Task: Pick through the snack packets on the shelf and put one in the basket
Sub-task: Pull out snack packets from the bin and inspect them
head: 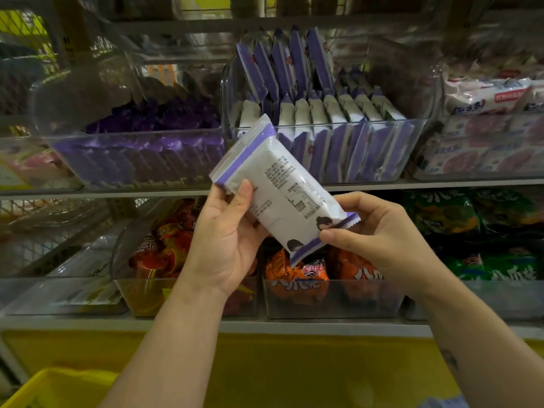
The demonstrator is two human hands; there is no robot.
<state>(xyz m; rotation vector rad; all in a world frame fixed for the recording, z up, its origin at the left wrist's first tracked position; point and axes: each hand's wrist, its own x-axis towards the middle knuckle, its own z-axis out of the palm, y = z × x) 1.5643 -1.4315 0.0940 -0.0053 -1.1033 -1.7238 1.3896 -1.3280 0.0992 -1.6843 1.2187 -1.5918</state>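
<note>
The shelf (265, 186) is filling most of the frame, its clear bins (323, 148) tipping forward so the stock is facing the shopper; the bin at upper centre is holding upright rows of purple-and-white packets (338, 113), and orange packets (297, 275) are sitting in the bin below centre. A corner of the yellow basket (53, 387) is showing at lower left, well below the hands.

At the centre of the frame both hands are holding one white-and-purple packet (282, 189) out in front of the shelf, tilted from upper left down to lower right, with its printed back turned up, seemingly so the small print can be read.

The left hand (226, 242) is cradling the packet from underneath, its thumb pressing on the upper left portion and its fingers hidden behind. The right hand (379, 231) is pinching the purple sealed edge at the lower right end between thumb and forefinger. The packet is therefore lying across and between the two grips, clamped at both ends, and has not yet been put in the basket.
</note>
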